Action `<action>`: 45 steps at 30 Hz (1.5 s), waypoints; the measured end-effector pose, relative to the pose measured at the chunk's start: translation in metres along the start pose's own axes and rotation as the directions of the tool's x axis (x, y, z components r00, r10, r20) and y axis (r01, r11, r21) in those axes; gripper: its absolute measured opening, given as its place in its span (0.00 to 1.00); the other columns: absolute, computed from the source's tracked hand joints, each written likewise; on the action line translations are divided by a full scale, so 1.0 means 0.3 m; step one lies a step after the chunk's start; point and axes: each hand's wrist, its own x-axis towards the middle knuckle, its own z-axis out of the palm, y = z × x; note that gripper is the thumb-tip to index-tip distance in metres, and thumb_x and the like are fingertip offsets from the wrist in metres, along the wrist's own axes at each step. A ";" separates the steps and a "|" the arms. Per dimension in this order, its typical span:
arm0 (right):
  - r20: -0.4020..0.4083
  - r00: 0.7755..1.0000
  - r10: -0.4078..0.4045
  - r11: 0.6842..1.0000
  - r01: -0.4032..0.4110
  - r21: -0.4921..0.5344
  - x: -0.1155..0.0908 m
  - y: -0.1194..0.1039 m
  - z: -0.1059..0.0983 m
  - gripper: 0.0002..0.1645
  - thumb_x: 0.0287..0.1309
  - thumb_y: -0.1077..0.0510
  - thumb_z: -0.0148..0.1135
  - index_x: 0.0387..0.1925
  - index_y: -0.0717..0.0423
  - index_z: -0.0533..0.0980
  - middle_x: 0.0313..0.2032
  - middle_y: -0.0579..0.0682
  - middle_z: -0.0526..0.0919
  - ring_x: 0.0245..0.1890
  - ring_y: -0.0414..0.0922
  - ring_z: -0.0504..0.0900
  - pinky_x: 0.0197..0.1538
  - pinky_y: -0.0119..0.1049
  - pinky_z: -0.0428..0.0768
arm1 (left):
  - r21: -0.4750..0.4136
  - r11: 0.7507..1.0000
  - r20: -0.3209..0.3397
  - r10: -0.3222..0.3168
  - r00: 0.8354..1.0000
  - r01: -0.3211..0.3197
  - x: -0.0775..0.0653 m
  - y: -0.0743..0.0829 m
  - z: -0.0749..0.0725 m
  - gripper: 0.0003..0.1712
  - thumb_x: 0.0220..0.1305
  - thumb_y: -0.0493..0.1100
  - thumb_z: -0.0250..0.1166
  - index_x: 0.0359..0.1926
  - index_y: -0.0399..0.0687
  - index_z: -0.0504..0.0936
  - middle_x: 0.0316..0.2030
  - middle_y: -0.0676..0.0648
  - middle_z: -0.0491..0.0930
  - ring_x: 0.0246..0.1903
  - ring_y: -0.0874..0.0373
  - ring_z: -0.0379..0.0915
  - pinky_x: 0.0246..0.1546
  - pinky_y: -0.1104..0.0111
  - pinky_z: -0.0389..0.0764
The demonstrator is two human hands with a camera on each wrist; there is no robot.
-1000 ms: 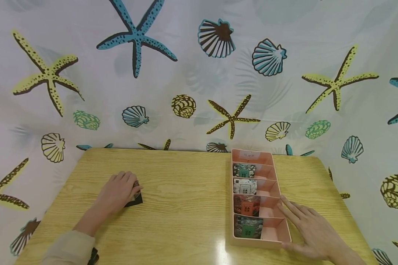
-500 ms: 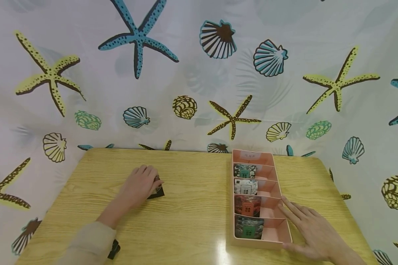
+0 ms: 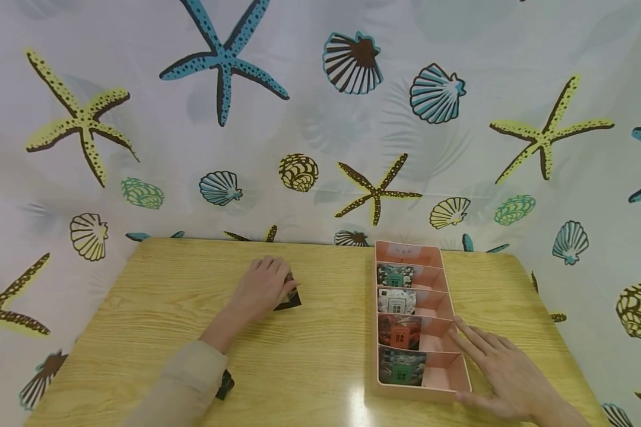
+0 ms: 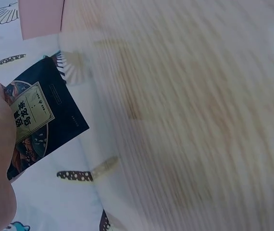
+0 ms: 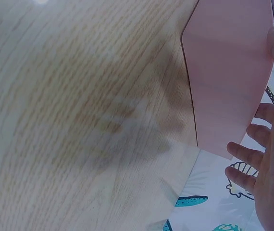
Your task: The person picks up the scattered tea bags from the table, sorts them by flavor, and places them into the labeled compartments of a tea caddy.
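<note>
My left hand [image 3: 264, 281] pinches a dark tea sachet [image 3: 290, 301] over the middle of the table. In the left wrist view the sachet [image 4: 55, 113] shows a black end and a cream label with Chinese characters, and the fingers cover its other end. A long pink divided box [image 3: 416, 388] stands right of centre. Tea sachets lean in several of its compartments: a green-and-white one [image 3: 395, 276], a white one [image 3: 397, 301], a red one [image 3: 399, 332] and a dark green one [image 3: 402, 366]. My right hand [image 3: 504, 376] touches the box's right side with spread fingers, thumb by the front corner.
The box's farthest compartment bears a white label [image 3: 403, 251] with writing and shows no sachet. A wooden table [image 3: 310, 350] lies under everything. Behind and beside it hangs a white curtain [image 3: 320, 118] printed with starfish and shells. A small black object [image 3: 225, 385] shows beside the left sleeve.
My left hand has moved right across the table with the sachet, from the left side to near the middle. The right hand and the pink box have stayed in place.
</note>
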 end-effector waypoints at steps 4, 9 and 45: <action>0.004 1.000 0.000 1.000 0.000 0.001 0.003 -0.001 -0.001 0.63 0.52 0.19 0.65 0.79 0.51 0.66 0.79 0.55 0.68 0.65 0.55 0.82 0.59 0.57 0.83 | -0.003 1.000 -0.016 0.004 1.000 -0.004 0.040 0.034 0.011 0.17 0.80 0.55 0.59 0.39 0.47 0.70 0.38 0.46 0.76 0.44 0.46 0.75 0.53 0.52 0.79; 0.003 1.000 -0.007 1.000 0.007 -0.007 0.004 -0.003 -0.004 0.62 0.53 0.19 0.65 0.78 0.51 0.66 0.78 0.56 0.69 0.65 0.55 0.82 0.59 0.57 0.83 | -0.026 1.000 -0.032 0.008 0.999 -0.009 0.088 0.074 0.024 0.17 0.80 0.55 0.58 0.38 0.48 0.70 0.37 0.47 0.75 0.42 0.48 0.74 0.51 0.53 0.78; 0.020 1.000 -0.008 1.000 0.008 -0.007 -0.013 -0.008 -0.011 0.60 0.55 0.21 0.66 0.79 0.50 0.65 0.79 0.54 0.67 0.66 0.54 0.80 0.61 0.55 0.82 | -0.261 0.965 -0.045 -0.022 0.999 0.010 0.425 0.246 0.082 0.20 0.83 0.57 0.52 0.38 0.47 0.71 0.37 0.47 0.75 0.40 0.51 0.69 0.46 0.60 0.74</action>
